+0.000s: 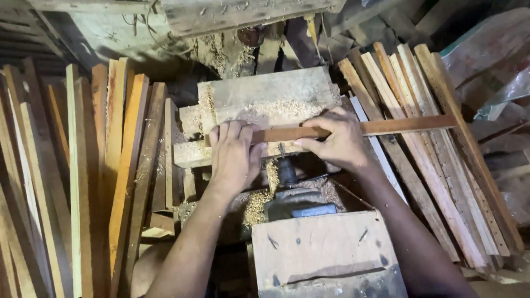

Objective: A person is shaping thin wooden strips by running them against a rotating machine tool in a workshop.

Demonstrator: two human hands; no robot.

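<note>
Head view: a reddish slat (353,129) lies crosswise on a sawdust-strewn block (265,102) of the counter. Left hand (234,154) presses flat, fingers extended, on the slat's left end; right hand (339,138) grips its middle. A drill chuck (286,171) sits just below the slat, between the hands. Slat stacks (83,182) flank both sides

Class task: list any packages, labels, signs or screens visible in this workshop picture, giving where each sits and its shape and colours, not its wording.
No labels, signs or screens show.
Plastic wrap: far right edge, crumpled clear sheet over stacked boards; whether it is a package cannot be told.
</note>
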